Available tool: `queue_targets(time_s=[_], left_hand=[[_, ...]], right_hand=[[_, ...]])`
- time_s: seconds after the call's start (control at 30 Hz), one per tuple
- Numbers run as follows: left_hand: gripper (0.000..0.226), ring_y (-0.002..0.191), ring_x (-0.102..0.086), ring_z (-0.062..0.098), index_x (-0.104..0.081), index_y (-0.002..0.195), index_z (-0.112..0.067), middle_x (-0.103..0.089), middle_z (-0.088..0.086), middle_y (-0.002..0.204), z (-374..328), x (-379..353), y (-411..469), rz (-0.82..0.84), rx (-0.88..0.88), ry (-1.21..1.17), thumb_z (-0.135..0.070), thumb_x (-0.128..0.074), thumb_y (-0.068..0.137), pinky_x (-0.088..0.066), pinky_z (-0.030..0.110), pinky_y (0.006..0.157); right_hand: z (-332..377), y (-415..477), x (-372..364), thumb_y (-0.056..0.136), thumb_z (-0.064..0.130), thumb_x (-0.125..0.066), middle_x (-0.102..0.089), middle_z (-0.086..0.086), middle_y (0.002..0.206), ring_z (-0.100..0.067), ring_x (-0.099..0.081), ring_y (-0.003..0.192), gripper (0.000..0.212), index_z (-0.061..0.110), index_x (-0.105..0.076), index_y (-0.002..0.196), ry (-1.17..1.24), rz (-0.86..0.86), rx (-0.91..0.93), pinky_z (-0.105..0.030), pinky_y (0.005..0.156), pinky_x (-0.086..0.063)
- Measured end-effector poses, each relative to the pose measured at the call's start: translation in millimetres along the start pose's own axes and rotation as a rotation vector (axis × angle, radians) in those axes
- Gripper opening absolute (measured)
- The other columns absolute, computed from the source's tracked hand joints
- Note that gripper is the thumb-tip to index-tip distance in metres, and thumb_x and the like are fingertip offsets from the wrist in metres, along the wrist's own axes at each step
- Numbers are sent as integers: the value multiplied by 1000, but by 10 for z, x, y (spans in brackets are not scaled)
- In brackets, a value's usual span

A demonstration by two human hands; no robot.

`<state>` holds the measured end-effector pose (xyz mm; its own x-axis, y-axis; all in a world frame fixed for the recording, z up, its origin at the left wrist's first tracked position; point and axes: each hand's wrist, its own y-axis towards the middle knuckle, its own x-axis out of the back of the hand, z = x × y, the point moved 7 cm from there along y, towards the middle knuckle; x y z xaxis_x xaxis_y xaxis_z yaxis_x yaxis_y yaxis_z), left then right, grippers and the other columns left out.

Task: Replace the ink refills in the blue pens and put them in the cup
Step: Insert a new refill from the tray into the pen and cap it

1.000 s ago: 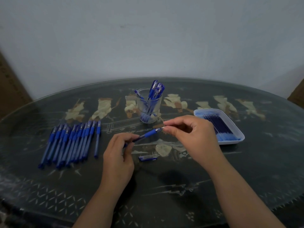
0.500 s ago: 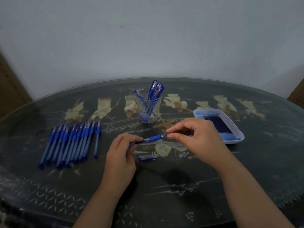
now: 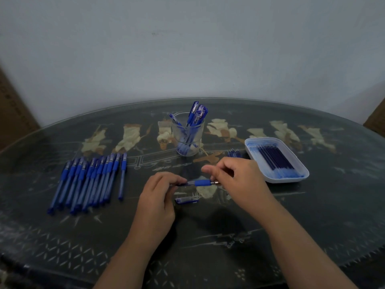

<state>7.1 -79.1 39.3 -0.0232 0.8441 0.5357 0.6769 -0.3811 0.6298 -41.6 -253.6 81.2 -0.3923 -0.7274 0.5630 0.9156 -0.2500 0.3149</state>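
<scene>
A blue pen lies level between my hands just above the table. My left hand grips its barrel end. My right hand pinches the metal tip end, thumb raised. The pen's cap lies on the table below it. A clear cup behind holds several blue pens. A row of several blue pens lies at the left. A white tray at the right holds several ink refills.
A few small blue pieces lie left of the tray. The dark oval table has a glass top with pale inlaid figures. A grey wall stands behind it, and brown boxes show at both far sides.
Both hands lowered the pen from tilted up at the right to level. My right hand's fingers shifted on the tip end and the thumb lifted.
</scene>
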Motion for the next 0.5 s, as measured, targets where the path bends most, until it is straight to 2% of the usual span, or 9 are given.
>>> queue_targets(time_s=[0.07, 0.17, 0.23, 0.3, 0.4, 0.47, 0.5], left_hand=[[43, 101, -57, 1, -64, 101, -21, -59, -15, 102, 15, 23, 6, -22, 36, -22, 16, -60, 81, -43, 12, 90], [44, 101, -56, -3, -62, 101, -24, -59, -14, 102, 33, 67, 14, -63, 86, -54, 16, -59, 82, -41, 6, 87], [44, 101, -56, -3, -62, 101, -24, -60, -12, 102, 33, 72, 14, -68, 93, -63, 16, -59, 82, -40, 6, 87], [44, 102, -57, -2, -62, 102, -23, -60, -12, 102, 22, 69, 12, -60, 84, -68, 16, -59, 82, -41, 6, 87], [44, 102, -57, -3, -62, 102, -24, -60, -13, 102, 7, 62, 11, -54, 77, -75, 16, -60, 83, -42, 6, 86], [45, 101, -57, -3, -61, 102, -25, -59, -14, 102, 4, 64, 14, -59, 79, -76, 16, -60, 83, -41, 6, 86], [45, 101, -57, -4, -61, 102, -26, -59, -14, 102, 3, 66, 15, -61, 81, -76, 16, -60, 83, -41, 6, 85]], right_hand=[[-12, -10, 34, 80, 56, -59, -70, 1, 68, -11, -66, 63, 42, 17, -72, 78, 55, -15, -18, -32, 66, -57], [-32, -7, 27, 87, 25, -71, -74, 6, 81, -7, -71, 76, 5, 25, -74, 91, 145, 78, -43, -26, 74, -59], [-42, -6, 11, 88, 15, -70, -75, 6, 82, -5, -71, 77, 11, 25, -73, 92, 180, 93, -45, -21, 74, -58], [-12, -12, -1, 90, 27, -67, -73, 5, 74, -5, -70, 70, 10, 22, -71, 82, 135, 62, -46, -21, 68, -57], [15, -24, 2, 81, 59, -55, -65, -3, 64, -11, -63, 59, 43, 18, -64, 75, 28, 30, -15, -26, 59, -53], [18, -19, 47, 77, 62, -59, -62, 1, 67, -7, -59, 61, 40, 22, -62, 83, 54, 16, -26, -18, 57, -48], [2, -13, 56, 80, 53, -66, -64, 4, 72, -4, -60, 67, 30, 25, -62, 91, 106, 25, -37, -15, 62, -48]])
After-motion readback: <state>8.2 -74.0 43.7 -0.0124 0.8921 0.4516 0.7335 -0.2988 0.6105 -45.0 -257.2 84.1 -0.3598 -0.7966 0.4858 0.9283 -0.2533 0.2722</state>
